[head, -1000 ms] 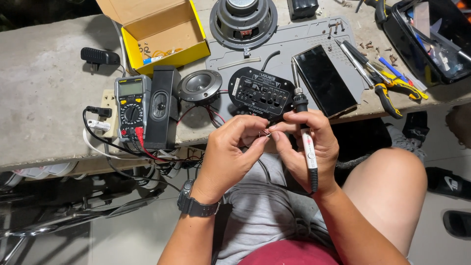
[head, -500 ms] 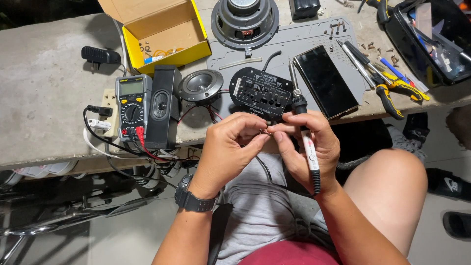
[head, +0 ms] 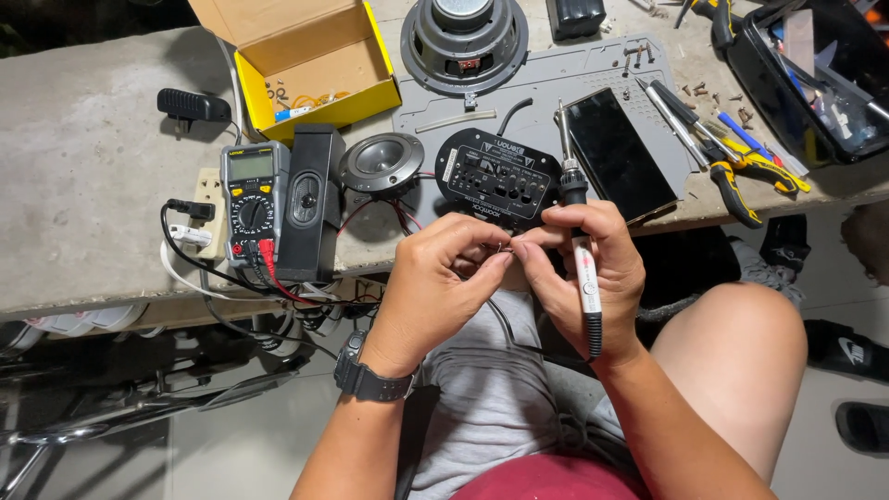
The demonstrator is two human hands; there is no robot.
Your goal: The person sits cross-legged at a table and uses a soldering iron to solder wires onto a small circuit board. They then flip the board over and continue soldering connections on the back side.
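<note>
Wire ends [head: 505,248], thin and stiff, sit pinched between the fingertips of both hands just off the table [head: 83,176] edge, below the black oval amplifier board [head: 497,176]. The left hand [head: 435,287] grips the strand; the right hand [head: 583,268] pinches it too while clamping a soldering iron [head: 580,250] against the palm, metal tip up. That tip stands near the glossy black phone [head: 619,155]; if it is hot, a slip could likely scorch glass or skin. The rough concrete table could snag the red leads [head: 407,222].
</note>
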